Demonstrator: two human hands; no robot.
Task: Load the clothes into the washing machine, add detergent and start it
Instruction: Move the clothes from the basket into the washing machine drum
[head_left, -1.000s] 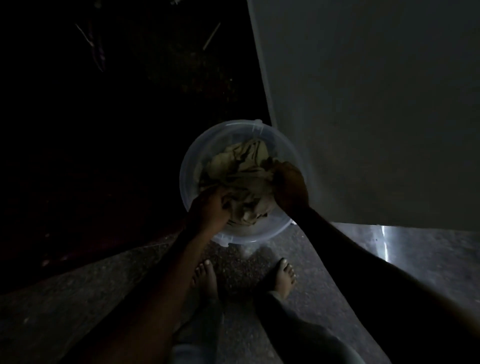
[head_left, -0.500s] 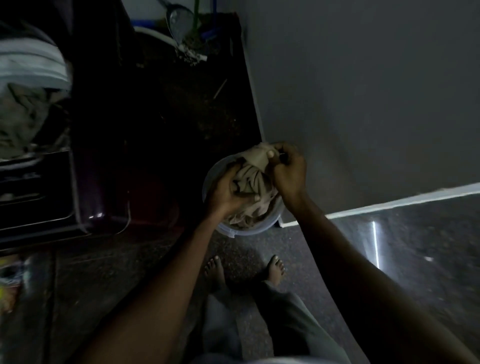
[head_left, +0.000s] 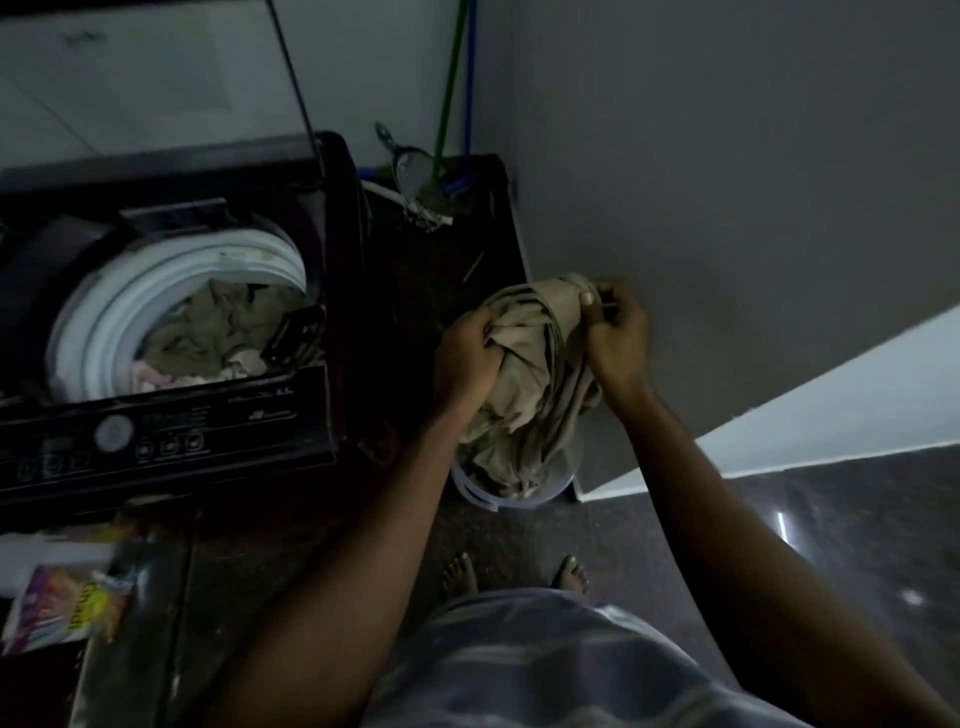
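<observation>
Since half a second earlier, you had raised the beige clothes (head_left: 535, 384) higher above the bucket (head_left: 483, 493), and your head had swung left, so the washing machine (head_left: 332, 291) now sat fully in view.

The room was dim. A dark speckled floor (head_left: 857, 530) ran under your bare feet, and a pale grey wall (head_left: 727, 156) rose on the right. The machine, a dark top-loader, stood on the left with its top open. Inside its white drum rim (head_left: 119, 312) lay a heap of crumpled laundry (head_left: 208, 332). The control panel (head_left: 156, 441) faced you along the front edge. A colourful detergent packet (head_left: 72, 608) lay at the lower left, blurred. In the corner behind the machine, a green pole (head_left: 449, 83) and a blue one leaned against the wall.

The clothes hung between your hands, to the right of the machine and not yet over the drum. Their bunched top lay at your fingers and their lower end trailed down into the clear bucket on the floor.

Your left hand (head_left: 470, 353) had its fingers curled into the gathered fabric at the bundle's left side, knuckles up. Your right hand (head_left: 615, 338) pinched the top fold between thumb and fingers, just beside the wall. Both forearms reached forward and slightly inward from the bottom of the view.
</observation>
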